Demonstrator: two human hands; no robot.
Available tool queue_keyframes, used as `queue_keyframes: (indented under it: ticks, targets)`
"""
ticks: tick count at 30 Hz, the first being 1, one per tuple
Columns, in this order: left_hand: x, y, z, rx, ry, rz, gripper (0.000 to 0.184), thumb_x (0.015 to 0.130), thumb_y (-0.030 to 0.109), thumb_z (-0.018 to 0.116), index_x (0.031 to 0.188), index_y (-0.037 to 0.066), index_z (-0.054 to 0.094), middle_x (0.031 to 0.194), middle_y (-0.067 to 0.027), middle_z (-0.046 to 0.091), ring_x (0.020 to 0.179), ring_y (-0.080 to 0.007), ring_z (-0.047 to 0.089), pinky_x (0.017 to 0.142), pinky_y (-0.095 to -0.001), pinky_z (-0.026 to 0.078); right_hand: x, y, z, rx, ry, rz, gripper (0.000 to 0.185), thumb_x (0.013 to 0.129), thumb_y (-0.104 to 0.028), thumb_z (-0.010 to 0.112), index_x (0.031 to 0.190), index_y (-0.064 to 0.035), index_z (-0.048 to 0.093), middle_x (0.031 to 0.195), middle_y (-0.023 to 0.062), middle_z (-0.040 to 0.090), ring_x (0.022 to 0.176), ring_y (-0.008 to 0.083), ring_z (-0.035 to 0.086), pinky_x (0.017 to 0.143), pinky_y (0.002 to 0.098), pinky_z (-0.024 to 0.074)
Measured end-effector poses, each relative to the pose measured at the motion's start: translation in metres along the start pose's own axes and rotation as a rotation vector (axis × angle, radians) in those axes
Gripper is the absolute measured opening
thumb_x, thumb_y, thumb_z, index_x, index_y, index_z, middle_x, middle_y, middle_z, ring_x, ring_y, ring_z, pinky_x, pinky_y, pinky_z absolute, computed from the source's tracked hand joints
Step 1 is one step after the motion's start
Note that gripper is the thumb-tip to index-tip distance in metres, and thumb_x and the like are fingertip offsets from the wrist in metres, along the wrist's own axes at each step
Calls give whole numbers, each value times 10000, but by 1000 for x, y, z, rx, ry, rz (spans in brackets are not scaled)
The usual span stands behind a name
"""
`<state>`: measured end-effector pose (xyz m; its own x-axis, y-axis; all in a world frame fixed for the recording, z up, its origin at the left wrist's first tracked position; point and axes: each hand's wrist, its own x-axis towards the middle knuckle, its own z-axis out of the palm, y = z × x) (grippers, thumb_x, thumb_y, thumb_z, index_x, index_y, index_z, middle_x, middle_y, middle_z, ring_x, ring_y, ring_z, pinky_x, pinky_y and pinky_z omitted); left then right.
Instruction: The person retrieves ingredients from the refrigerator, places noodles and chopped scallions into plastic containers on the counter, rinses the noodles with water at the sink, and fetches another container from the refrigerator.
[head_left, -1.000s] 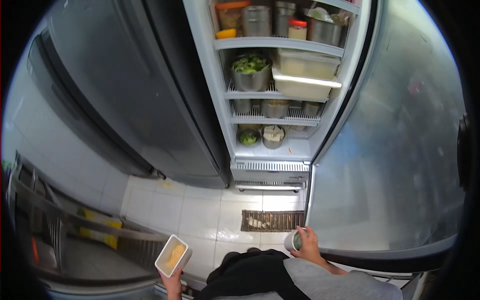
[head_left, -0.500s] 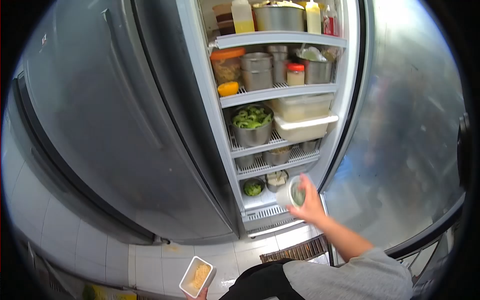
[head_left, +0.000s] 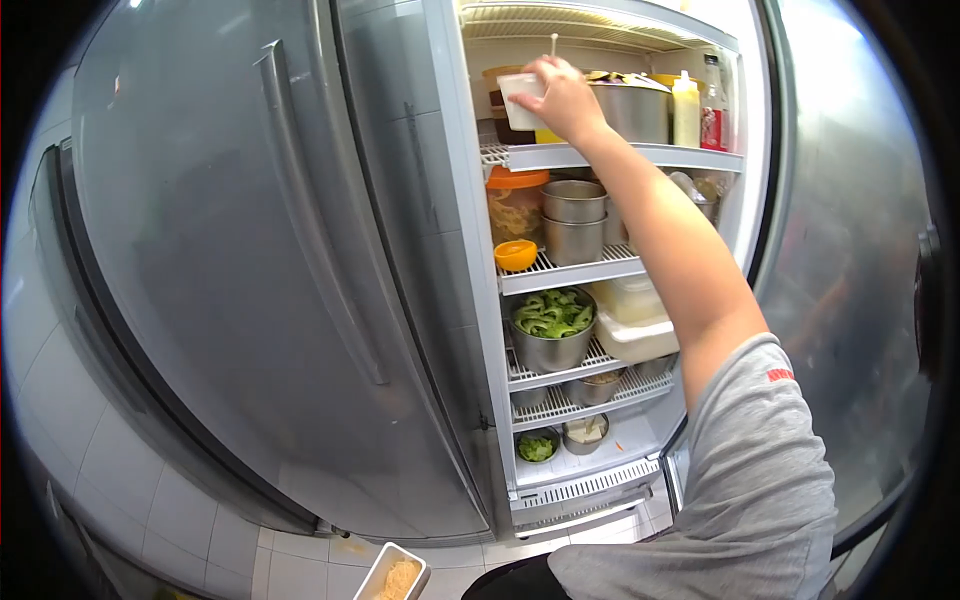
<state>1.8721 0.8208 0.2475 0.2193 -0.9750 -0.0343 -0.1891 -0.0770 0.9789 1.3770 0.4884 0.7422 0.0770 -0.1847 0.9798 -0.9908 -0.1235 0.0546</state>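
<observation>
My right hand (head_left: 565, 97) is raised to the upper shelf of the open fridge, its fingers closed round a small white tub (head_left: 518, 98). The tub is at the left of that shelf, in front of dark-brown containers (head_left: 497, 110); its contents are hidden. Right of my hand stands a large metal pot (head_left: 632, 110). At the bottom edge of the view, a white rectangular container (head_left: 378, 577) holds pale yellow shreds (head_left: 400, 577). My left hand is outside the picture, so its grip does not show.
Lower shelves hold an orange-lidded tub (head_left: 515, 205), stacked metal pots (head_left: 574, 225), an orange bowl (head_left: 516, 255) and a pot of green vegetables (head_left: 553, 345). The fridge door (head_left: 850, 250) stands open at right. A closed steel door (head_left: 230, 280) fills the left.
My right hand has lifted the white tub from near the bottom shelf to the upper shelf. The view has shifted upward. The container of shreds is lower in view, and my left fingers no longer show.
</observation>
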Motion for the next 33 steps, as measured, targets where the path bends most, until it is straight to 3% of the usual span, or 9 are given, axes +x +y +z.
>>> queue_keyframes:
  ticks: [2, 9, 12, 16, 24, 26, 29, 31, 33]
  targets:
    - [5, 0, 15, -49, -4, 19, 477, 847, 28, 729, 1273, -39, 525, 1250, -146, 596, 1145, -234, 554, 1000, -335, 408, -2, 7, 17, 23, -458, 88, 529, 814, -413, 721, 1213, -80, 626, 1256, 180, 600, 1225, 332, 519, 1045, 427, 416]
    - [63, 21, 69, 19, -509, 165, 514, 819, 59, 727, 1283, -34, 527, 1232, -153, 617, 1125, -234, 584, 970, -359, 453, -113, -42, -80, 292, 162, -81, 520, 850, -361, 723, 1248, -74, 553, 1292, 174, 535, 1244, 342, 480, 1053, 443, 383]
    - [95, 37, 134, -312, -820, 333, 954, 638, 128, 869, 1407, -18, 324, 1329, -161, 515, 1219, -277, 529, 1046, -404, 420, -234, -92, -200, 645, -539, 81, 637, 749, -289, 828, 1261, -46, 539, 1272, 159, 540, 1213, 343, 494, 1034, 429, 400]
    - [72, 83, 211, -251, -1267, 175, 1034, 528, 175, 942, 1329, 27, 306, 1250, -141, 509, 1163, -268, 552, 995, -414, 476, -367, -146, -334, 468, -1384, 428, 1130, 599, -454, 885, 1481, -64, 297, 1508, 226, 310, 1352, 424, 358, 987, 515, 446]
    - [-126, 106, 302, -44, -2194, 297, 976, 663, 301, 897, 1403, 4, 333, 1322, -125, 500, 1201, -246, 517, 1010, -368, 430, -462, -264, -555, -164, -734, 982, 883, 662, -184, 815, 1404, -24, 365, 1163, 167, 484, 1052, 337, 511, 888, 455, 470]
    - [-180, 98, 316, 189, -2308, 402, 1038, 586, 101, 864, 1415, 34, 244, 1297, -130, 470, 1219, -265, 496, 1016, -371, 425, -488, -286, -602, -254, -657, 1068, 870, 675, -158, 802, 1412, -23, 358, 1196, 164, 493, 1063, 344, 505, 923, 426, 456]
    - [-288, 97, 329, -14, -2526, 482, 931, 675, 140, 844, 1387, 17, 257, 1290, -138, 461, 1177, -249, 501, 1015, -377, 416, -519, -303, -680, -209, -417, 1312, 997, 662, -217, 855, 1467, -42, 294, 1309, 168, 473, 1172, 373, 469, 1035, 432, 396]
    - [-360, 88, 346, 13, -2626, 435, 891, 704, 163, 844, 1368, 19, 268, 1286, -145, 460, 1174, -241, 501, 1009, -371, 416, -545, -305, -761, -279, -250, 1342, 1149, 666, -321, 874, 1538, -84, 164, 1517, 168, 300, 1416, 340, 270, 1187, 416, 203]
    - [-449, 78, 347, 20, -2693, 394, 830, 727, 135, 820, 1350, 24, 284, 1289, -148, 459, 1184, -235, 497, 1014, -366, 407, -610, -318, -865, -687, 79, 1431, 978, 779, -350, 802, 1516, -61, 228, 1580, 152, 194, 1425, 313, 281, 1174, 400, 233]
